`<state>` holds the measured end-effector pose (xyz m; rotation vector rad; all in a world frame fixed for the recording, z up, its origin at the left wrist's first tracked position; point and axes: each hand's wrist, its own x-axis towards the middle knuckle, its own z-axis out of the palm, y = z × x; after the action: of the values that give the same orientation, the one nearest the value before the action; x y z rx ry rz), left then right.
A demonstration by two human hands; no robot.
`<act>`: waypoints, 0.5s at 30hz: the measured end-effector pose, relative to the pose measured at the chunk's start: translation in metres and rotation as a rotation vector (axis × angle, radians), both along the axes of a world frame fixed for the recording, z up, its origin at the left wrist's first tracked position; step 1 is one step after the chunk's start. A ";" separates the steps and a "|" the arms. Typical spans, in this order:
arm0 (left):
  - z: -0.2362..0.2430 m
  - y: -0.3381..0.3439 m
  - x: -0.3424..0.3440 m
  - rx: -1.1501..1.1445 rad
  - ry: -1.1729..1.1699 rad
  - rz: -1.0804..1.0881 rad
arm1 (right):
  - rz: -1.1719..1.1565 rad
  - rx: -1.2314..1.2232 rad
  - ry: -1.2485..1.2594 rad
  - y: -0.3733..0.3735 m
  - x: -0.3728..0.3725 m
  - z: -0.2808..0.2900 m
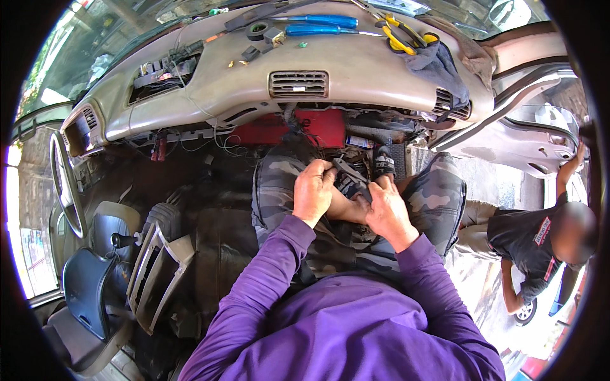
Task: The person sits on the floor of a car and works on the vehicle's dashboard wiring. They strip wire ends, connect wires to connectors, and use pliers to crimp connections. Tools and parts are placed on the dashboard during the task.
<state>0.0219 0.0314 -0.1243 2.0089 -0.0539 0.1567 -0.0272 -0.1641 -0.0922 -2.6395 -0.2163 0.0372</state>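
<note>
My left hand (311,192) is closed in a pinch, thumb against the curled fingers, above my lap; what sits in the pinch is too small to make out. Facing it, my right hand (389,208) grips a dark grey, elongated part (348,170) whose far end reaches toward my left fingertips. Its exact kind is unclear. Both hands are between my knees in camouflage shorts (438,190), with my bare lower leg and a sandalled foot (384,162) beneath them.
On the beige dashboard (229,76) lie blue-handled screwdrivers (321,30), yellow-handled pliers (400,38), a tape roll (257,30) and a grey cloth (438,66). Loose wires (219,130) hang beneath it. A removed console trim (159,267) stands left. Another person (524,238) is by the open door (534,143).
</note>
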 end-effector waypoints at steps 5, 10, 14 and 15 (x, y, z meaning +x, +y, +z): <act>-0.005 0.013 -0.003 -0.399 0.279 -0.264 | 0.066 -0.238 -0.119 -0.009 0.006 0.019; 0.006 -0.005 -0.013 -0.418 0.138 -0.161 | 0.076 -0.008 -0.035 -0.009 0.005 0.008; 0.009 -0.002 -0.013 -0.193 0.078 -0.067 | 0.032 0.233 0.051 0.002 0.001 0.002; 0.004 0.000 -0.012 -0.201 0.091 -0.059 | 0.032 0.244 0.038 0.005 -0.001 -0.004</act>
<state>0.0096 0.0312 -0.1198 1.8092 -0.0383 0.0315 -0.0282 -0.1594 -0.0959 -2.3903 -0.2346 0.0678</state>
